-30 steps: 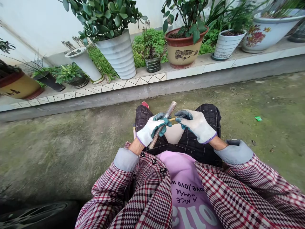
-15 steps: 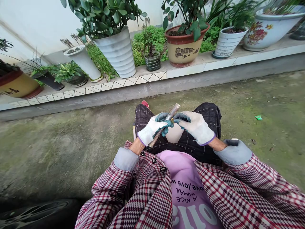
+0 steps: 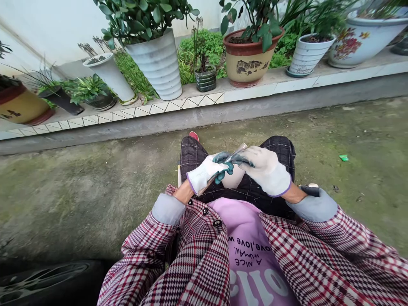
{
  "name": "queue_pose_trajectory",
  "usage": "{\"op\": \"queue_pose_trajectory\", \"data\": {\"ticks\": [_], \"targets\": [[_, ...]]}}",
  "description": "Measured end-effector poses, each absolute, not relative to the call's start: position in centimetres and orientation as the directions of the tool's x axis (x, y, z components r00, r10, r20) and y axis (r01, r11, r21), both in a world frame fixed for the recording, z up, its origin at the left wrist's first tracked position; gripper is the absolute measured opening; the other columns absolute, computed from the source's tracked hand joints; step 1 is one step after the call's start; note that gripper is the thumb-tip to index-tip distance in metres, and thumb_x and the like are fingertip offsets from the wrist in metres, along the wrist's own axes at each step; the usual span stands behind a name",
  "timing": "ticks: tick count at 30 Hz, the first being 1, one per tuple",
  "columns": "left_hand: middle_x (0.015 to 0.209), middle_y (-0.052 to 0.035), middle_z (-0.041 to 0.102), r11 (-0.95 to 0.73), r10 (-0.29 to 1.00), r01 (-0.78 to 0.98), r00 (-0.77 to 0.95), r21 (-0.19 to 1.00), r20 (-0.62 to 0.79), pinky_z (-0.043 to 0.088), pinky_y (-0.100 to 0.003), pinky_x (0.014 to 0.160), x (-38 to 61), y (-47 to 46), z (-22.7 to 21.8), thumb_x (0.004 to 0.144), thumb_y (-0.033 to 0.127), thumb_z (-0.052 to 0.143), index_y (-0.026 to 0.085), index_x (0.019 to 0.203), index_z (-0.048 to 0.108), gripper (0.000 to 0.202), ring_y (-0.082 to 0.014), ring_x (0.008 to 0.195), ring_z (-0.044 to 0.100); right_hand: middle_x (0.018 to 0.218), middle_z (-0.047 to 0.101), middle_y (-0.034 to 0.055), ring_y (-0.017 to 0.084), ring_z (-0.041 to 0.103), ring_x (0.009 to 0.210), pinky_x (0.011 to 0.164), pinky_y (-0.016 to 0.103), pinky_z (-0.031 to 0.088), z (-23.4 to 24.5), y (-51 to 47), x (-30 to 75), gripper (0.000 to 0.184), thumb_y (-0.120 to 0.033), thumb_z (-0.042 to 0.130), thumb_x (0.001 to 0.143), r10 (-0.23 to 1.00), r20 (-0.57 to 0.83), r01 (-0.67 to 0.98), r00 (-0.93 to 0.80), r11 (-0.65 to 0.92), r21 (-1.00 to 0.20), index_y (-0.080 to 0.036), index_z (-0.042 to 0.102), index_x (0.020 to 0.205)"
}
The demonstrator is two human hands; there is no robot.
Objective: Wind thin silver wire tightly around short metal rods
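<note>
I sit with both gloved hands over my lap. My left hand (image 3: 207, 173) is closed round a long grey-brown tool or stick (image 3: 237, 151) that slants up to the right. My right hand (image 3: 266, 169) lies over the upper part of that stick, fingers curled on it, and hides most of it. Both gloves are white with dark teal palms and fingertips. Earlier a thin yellowish piece showed between my right fingers; now it is hidden. Under my hands are dark checked trousers (image 3: 280, 148) and a pale round thing (image 3: 234, 178) between my knees.
A tiled ledge (image 3: 178, 104) runs across ahead with several potted plants: a ribbed white pot (image 3: 159, 66), a brown and tan pot (image 3: 247, 59), a flowered bowl (image 3: 363, 36). Mossy concrete ground (image 3: 79, 187) lies around me. A green scrap (image 3: 344, 158) lies at right.
My right hand has moved left and closed over the top of the stick. The stick's free end has become mostly covered, and the thin yellowish piece is no longer visible.
</note>
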State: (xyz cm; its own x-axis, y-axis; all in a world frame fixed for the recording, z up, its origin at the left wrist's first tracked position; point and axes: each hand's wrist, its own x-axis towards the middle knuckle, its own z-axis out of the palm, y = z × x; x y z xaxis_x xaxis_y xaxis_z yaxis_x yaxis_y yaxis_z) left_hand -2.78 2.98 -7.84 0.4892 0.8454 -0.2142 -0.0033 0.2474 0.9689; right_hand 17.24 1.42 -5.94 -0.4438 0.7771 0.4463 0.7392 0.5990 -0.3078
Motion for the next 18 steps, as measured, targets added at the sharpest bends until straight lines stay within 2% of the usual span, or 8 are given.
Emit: {"op": "queue_pose_trajectory", "data": {"ticks": [2,4,9,12,14,18], "targets": [[0.07,0.0013,0.061,0.18,0.862,0.067,0.471,0.981,-0.19,0.033,-0.016,0.04,-2.3,2.7,-8.0,0.073,0.02,0.065,0.012,0.096,0.063,0.024,-0.003,0.044,0.042,0.092,0.076,0.006,0.023,0.064,0.088,0.074,0.034,0.048,-5.9,1.3,17.0,0.015,-0.019,0.06,0.087,0.704,0.479,0.746,-0.524,0.651,-0.142,-0.019,0.075,0.092],[0.071,0.0012,0.061,0.115,0.883,0.108,0.444,0.987,-0.152,0.036,-0.016,0.045,-1.9,2.5,-8.1,0.073,0.019,0.066,0.012,0.092,0.064,0.021,-0.0035,0.049,0.044,0.088,0.076,0.0051,0.024,0.062,0.087,0.074,0.036,0.046,-5.8,1.3,16.8,0.014,-0.019,0.06,0.088,0.651,0.509,0.742,-0.563,0.67,-0.036,-0.019,0.074,0.091],[0.077,-0.0016,0.064,-0.053,0.909,0.087,0.416,0.995,0.012,0.047,-0.022,0.068,-1.2,2.2,-8.3,0.071,0.021,0.073,0.011,0.086,0.064,0.02,-0.0098,0.069,0.054,0.087,0.076,0.0015,0.026,0.06,0.095,0.076,0.04,0.041,-5.7,1.1,16.5,0.012,-0.018,0.061,0.087,0.537,0.592,0.709,-0.601,0.7,0.084,-0.02,0.073,0.089],[0.083,-0.0029,0.065,-0.144,0.912,0.105,0.4,0.984,0.091,0.048,-0.025,0.074,-0.9,1.9,-8.6,0.074,0.024,0.072,0.011,0.088,0.065,0.021,-0.0132,0.076,0.056,0.09,0.076,0.0015,0.026,0.061,0.101,0.08,0.041,0.041,-5.8,1.1,16.4,0.013,-0.017,0.06,0.088,0.494,0.613,0.671,-0.617,0.738,0.08,-0.02,0.072,0.088],[0.083,-0.0026,0.064,-0.189,0.915,0.146,0.385,0.971,0.121,0.048,-0.026,0.075,-0.8,1.8,-8.9,0.077,0.026,0.069,0.011,0.089,0.065,0.02,-0.0139,0.078,0.056,0.092,0.076,0.0032,0.026,0.061,0.103,0.082,0.041,0.042,-5.9,1.2,16.5,0.013,-0.018,0.06,0.088,0.516,0.606,0.67,-0.605,0.742,0.038,-0.02,0.073,0.089],[0.085,-0.0026,0.063,-0.219,0.912,0.197,0.39,0.955,0.129,0.047,-0.026,0.076,-0.9,1.8,-9.1,0.08,0.029,0.065,0.011,0.086,0.064,0.019,-0.0137,0.079,0.055,0.1,0.075,0.0076,0.027,0.062,0.104,0.087,0.041,0.047,-5.9,1.3,16.6,0.013,-0.017,0.063,0.084,0.629,0.554,0.667,-0.545,0.726,-0.168,-0.02,0.075,0.09]]}}
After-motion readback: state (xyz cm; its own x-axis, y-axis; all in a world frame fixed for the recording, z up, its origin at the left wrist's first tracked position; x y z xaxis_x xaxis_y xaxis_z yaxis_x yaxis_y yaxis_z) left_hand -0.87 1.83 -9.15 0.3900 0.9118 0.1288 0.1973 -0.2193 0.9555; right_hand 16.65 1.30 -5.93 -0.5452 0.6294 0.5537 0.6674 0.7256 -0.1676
